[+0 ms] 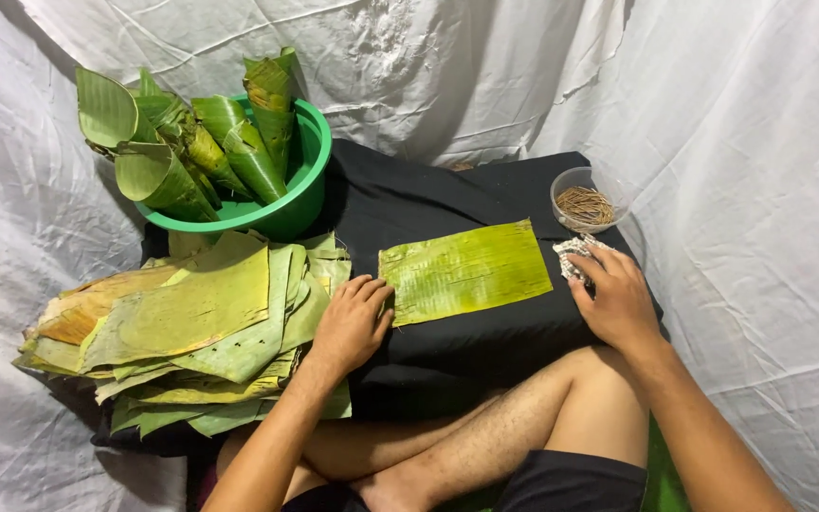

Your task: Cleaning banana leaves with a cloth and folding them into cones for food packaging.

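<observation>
Crossed bare legs fill the bottom edge, cut off by the frame. Above them, the left hand lies flat, fingers spread and gripping nothing, its fingertips touching the left edge of a rectangular banana-leaf piece spread on a black cloth. The right hand rests palm down over a crumpled grey-white rag; the hand hides most of it, and whether the fingers pinch it cannot be told. Just beyond the rag, a clear small bowl holds thin brown sticks, too fine to make out. On the left, a stack of cut leaves covers the cloth's edge. Behind it, a green basin holds rolled leaf cones.
</observation>
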